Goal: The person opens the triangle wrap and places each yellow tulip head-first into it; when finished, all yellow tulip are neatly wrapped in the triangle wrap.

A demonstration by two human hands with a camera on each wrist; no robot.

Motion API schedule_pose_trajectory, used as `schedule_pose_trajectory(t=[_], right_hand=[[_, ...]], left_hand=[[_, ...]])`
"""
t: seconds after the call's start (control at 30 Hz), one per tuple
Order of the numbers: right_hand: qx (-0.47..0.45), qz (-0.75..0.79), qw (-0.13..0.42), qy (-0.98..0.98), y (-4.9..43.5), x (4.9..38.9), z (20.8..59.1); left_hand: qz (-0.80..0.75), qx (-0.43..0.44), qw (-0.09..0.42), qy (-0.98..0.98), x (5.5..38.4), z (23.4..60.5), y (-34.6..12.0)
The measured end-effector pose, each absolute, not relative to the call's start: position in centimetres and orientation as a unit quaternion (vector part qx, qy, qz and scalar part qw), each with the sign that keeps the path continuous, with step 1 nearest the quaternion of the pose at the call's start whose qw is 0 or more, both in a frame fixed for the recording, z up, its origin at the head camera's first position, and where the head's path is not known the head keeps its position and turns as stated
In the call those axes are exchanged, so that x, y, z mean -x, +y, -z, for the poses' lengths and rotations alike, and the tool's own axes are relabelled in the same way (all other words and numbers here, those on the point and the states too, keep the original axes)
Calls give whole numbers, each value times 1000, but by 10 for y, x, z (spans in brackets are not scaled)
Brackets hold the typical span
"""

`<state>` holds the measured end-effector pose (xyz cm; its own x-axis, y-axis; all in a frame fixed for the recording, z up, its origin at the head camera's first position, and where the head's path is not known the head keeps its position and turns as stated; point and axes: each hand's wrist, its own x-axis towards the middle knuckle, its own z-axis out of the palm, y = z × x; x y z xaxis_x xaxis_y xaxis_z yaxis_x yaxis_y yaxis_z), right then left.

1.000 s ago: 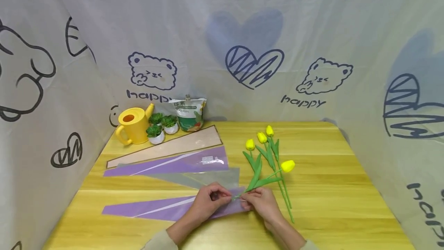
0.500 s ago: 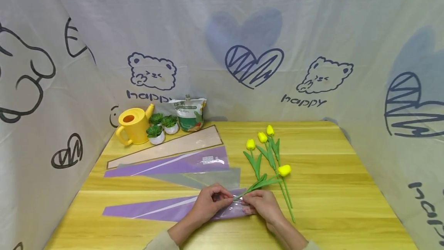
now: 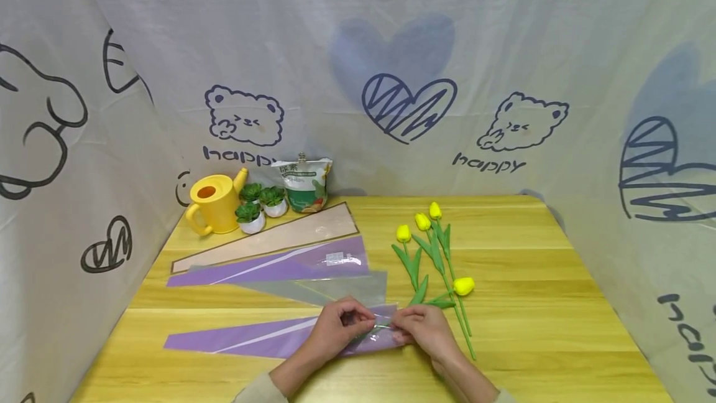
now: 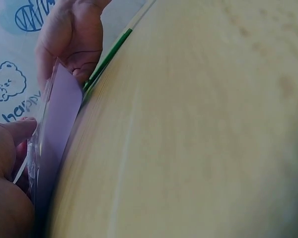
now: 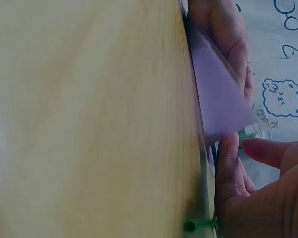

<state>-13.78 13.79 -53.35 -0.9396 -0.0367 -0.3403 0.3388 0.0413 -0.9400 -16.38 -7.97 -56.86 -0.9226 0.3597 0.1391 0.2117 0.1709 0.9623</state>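
Observation:
A yellow tulip with a green stem and leaves lies slanted, its stem running between the two hands. My right hand pinches that stem over the wide end of a purple, clear-fronted flower sleeve. At the sleeve's mouth my left hand grips the clear film with thumb and fingers. In the left wrist view the left thumb lies against the film. A bit of green shows by the right thumb in the right wrist view. The stem's lower end is hard to make out.
Behind lie a grey clear sleeve, a second purple sleeve and a beige one. Other yellow tulips lie to the right. A yellow watering can, potted succulents and a clipped bag stand at the back left.
The tulip's head has dipped toward the table, and its stem has turned flatter over the sleeve's mouth. Both hands stay in nearly the same place.

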Motion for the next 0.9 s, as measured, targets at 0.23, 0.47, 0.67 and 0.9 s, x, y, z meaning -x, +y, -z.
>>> schedule_pose_trajectory(t=[0.23, 0.47, 0.67, 0.9], right_hand=[[-109, 688, 107, 710, 153, 145, 521], [-68, 605, 36, 792, 198, 157, 495], [-8, 514, 2, 858, 242, 173, 495], [31, 475, 48, 878, 274, 193, 516]], left_hand=[[-617, -188, 56, 762, 162, 567, -80], [-607, -168, 78, 773, 163, 565, -80], [-612, -165, 85, 769, 163, 565, -81], [-614, -168, 80, 767, 162, 564, -81]])
